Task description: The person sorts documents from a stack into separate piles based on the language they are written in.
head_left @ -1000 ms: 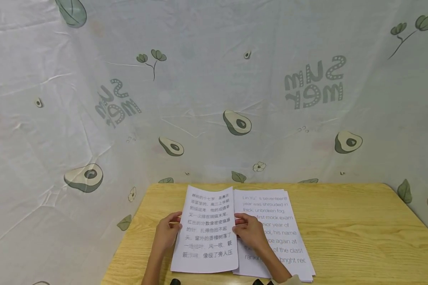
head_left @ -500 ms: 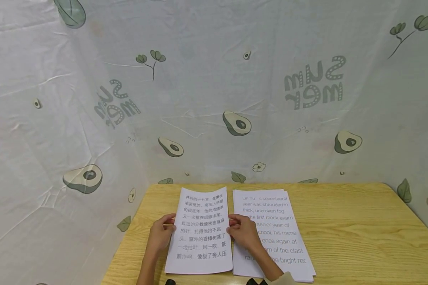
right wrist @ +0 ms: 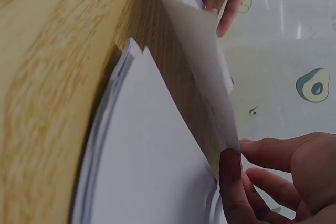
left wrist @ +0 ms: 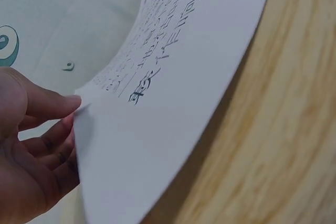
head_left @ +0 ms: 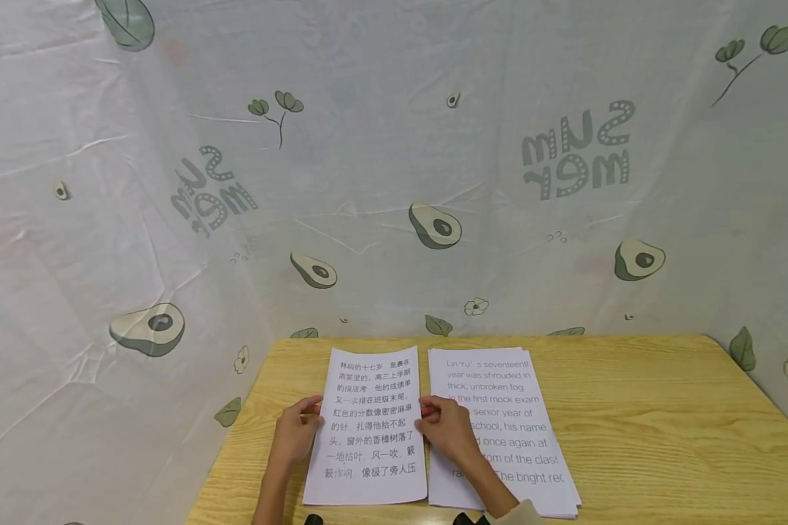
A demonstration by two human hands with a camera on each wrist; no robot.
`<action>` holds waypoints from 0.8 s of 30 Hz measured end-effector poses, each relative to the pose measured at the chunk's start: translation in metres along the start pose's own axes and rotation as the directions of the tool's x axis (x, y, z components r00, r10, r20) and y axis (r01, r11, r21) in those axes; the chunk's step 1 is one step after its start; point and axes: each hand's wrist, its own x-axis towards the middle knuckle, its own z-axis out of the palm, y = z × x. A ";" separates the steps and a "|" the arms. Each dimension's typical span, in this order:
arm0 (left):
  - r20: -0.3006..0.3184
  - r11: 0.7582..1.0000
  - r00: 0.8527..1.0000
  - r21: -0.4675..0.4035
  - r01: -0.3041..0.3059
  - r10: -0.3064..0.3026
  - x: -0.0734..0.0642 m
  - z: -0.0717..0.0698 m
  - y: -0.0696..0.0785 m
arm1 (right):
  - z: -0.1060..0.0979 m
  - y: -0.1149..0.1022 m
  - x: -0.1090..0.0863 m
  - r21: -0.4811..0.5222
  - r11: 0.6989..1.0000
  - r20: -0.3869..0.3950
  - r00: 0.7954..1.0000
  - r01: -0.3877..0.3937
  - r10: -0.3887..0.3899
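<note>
A sheet of paper (head_left: 368, 481) with large printed Chinese characters is held by both hands at its two long sides. My left hand (head_left: 294, 432) pinches the left edge between thumb and fingers; the left wrist view shows the thumb (left wrist: 58, 106) on top and the paper bowed, its near edge casting a shadow on the table. At the right edge, my right hand (head_left: 448, 429) pinches the sheet, seen raised and curved in the right wrist view. Below that hand lies a stack of papers (head_left: 525, 452) printed in English, partly covered by my right hand and forearm.
The wooden table (head_left: 663, 423) extends to the right of the stack. A pale curtain (head_left: 368, 146) with avocado and leaf prints hangs behind the table and along its left side. In the right wrist view, the stack's sheets (right wrist: 152, 145) lie slightly uneven at the corner.
Both hands have carried the Chinese-text sheet left, away from over the English stack, leaving a narrow gap between them. Over the last half second it has barely moved.
</note>
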 end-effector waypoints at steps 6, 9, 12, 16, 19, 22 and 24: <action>-0.017 0.995 1.000 0.100 -0.024 0.025 -0.005 -0.003 0.004 | -0.008 -0.002 -0.006 -0.084 0.994 -0.048 0.996 0.073 -0.077; -0.032 0.990 0.999 0.135 -0.027 0.032 -0.007 -0.003 0.007 | -0.015 0.000 -0.008 -0.094 0.993 -0.060 0.995 0.073 -0.079; -0.035 0.992 0.999 0.119 -0.030 0.035 -0.009 0.000 0.014 | -0.023 0.004 -0.009 -0.116 0.992 -0.072 0.996 0.049 -0.058; -0.019 0.995 0.998 0.086 -0.052 0.054 -0.012 0.011 0.024 | -0.038 0.009 -0.009 -0.123 0.992 -0.084 0.996 -0.005 -0.005; 0.007 0.995 0.997 0.059 -0.079 0.078 -0.014 0.023 0.032 | -0.050 0.013 -0.011 -0.101 0.994 -0.094 0.995 -0.046 0.036; 0.047 0.995 0.994 0.015 -0.099 0.099 -0.016 0.034 0.039 | -0.062 0.017 -0.014 -0.073 0.994 -0.097 0.993 -0.079 0.072; 0.074 0.994 0.991 -0.015 -0.111 0.112 -0.017 0.043 0.044 | -0.070 0.020 -0.016 -0.066 0.994 -0.095 0.992 -0.088 0.082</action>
